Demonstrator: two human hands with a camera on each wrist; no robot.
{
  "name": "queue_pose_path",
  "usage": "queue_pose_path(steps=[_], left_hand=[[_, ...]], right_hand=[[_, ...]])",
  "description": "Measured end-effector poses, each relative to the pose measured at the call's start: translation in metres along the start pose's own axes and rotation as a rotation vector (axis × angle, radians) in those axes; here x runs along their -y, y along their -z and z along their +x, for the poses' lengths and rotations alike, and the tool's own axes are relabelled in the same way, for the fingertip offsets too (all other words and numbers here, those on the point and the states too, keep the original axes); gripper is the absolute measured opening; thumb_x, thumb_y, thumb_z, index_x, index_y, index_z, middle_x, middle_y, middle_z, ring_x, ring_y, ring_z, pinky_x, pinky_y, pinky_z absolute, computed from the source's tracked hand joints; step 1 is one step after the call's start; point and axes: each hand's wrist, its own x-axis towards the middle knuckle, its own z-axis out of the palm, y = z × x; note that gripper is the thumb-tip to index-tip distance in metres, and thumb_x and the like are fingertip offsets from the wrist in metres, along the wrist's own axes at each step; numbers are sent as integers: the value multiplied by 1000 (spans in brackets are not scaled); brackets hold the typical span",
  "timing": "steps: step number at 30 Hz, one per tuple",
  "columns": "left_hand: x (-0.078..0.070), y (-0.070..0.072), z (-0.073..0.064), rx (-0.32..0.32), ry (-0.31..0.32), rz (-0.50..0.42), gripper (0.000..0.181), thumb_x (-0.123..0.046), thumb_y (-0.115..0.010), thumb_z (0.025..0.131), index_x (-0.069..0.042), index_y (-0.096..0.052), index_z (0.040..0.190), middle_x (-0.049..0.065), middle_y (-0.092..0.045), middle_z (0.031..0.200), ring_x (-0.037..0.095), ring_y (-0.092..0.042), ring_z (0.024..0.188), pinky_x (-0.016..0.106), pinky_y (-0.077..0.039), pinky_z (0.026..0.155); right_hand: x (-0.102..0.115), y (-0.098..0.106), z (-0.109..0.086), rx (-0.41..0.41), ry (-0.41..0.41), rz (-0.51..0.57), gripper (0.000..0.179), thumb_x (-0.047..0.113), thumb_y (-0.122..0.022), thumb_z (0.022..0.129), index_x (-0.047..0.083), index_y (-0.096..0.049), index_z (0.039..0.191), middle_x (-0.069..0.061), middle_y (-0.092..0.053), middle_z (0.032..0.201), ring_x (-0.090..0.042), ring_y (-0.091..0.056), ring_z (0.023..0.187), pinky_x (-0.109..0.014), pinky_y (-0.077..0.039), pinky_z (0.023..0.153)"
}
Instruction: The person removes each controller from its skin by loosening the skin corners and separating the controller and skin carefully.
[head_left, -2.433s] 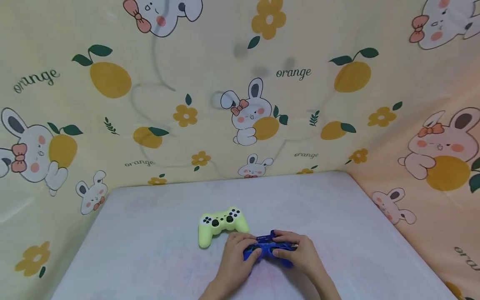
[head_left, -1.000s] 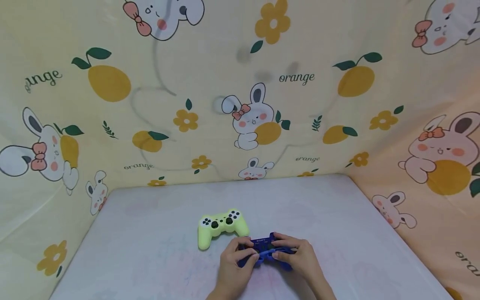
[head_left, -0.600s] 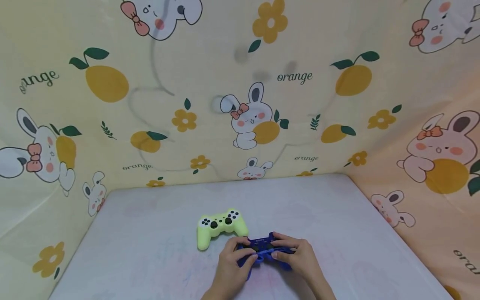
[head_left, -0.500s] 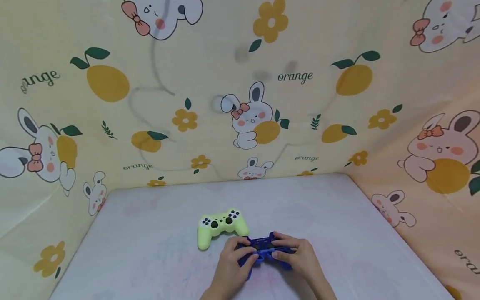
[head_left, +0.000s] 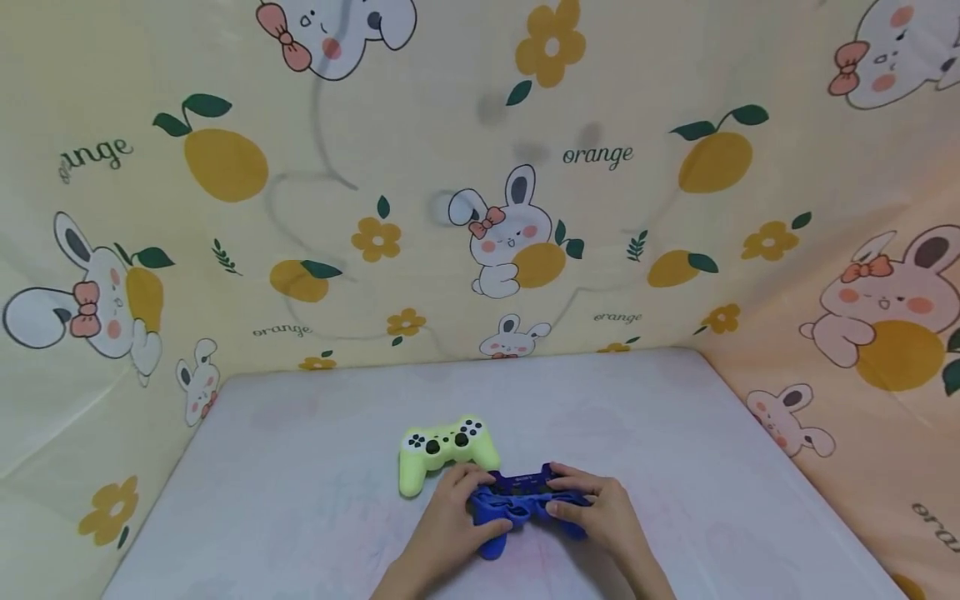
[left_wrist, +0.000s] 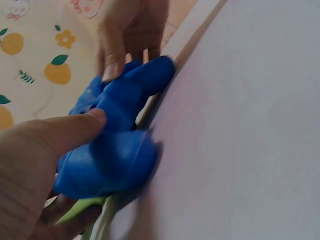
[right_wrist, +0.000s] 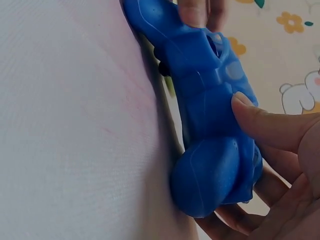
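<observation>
A dark blue game controller [head_left: 523,482] with a SONY mark lies face up on the table. A bright blue rubbery cover [head_left: 491,545] sits around its grips and lower half, its edge bunched in folds across the face. My left hand [head_left: 447,518] holds the left end, thumb on the cover near the left grip, fingers at the top edge. With thumb and fingers, my right hand [head_left: 606,505] grips the right end. In the left wrist view the cover [left_wrist: 107,162] wraps the rounded grip; the right wrist view shows the cover's [right_wrist: 205,107] smooth underside edge.
A lime-green game controller [head_left: 411,478] with white button areas lies just behind and left of the blue one. The whitish table [head_left: 300,467] reaches back to a cream cloth backdrop [head_left: 420,150] printed with rabbits and oranges, which also hangs along both sides.
The left thumb has let go of the cover's middle edge and moved down and left toward the left grip. More folded cover now shows there. The right hand stays nearly in place.
</observation>
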Motion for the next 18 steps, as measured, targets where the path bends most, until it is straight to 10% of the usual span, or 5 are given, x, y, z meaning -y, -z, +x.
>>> queue_pose_path(steps=[12,18], left_hand=[[10,8,1,40,-40,-45,61,-39,-87,73,-12,-60,120,-7,-50,120,15,-50,114,38,-43,100],[20,11,0,115,-89,-170,72,-36,-91,67,-9,-55,123,-3,-49,123,15,-54,109,28,-50,89]], right_hand=[[-6,29,11,319,263,-201,45,15,-85,76,15,-70,118,-6,-53,141,-35,-49,126,-40,-53,86],[-14,34,9,291,409,-278,61,2,-88,66,5,-63,122,-15,-55,128,-35,-57,110,-31,-56,77]])
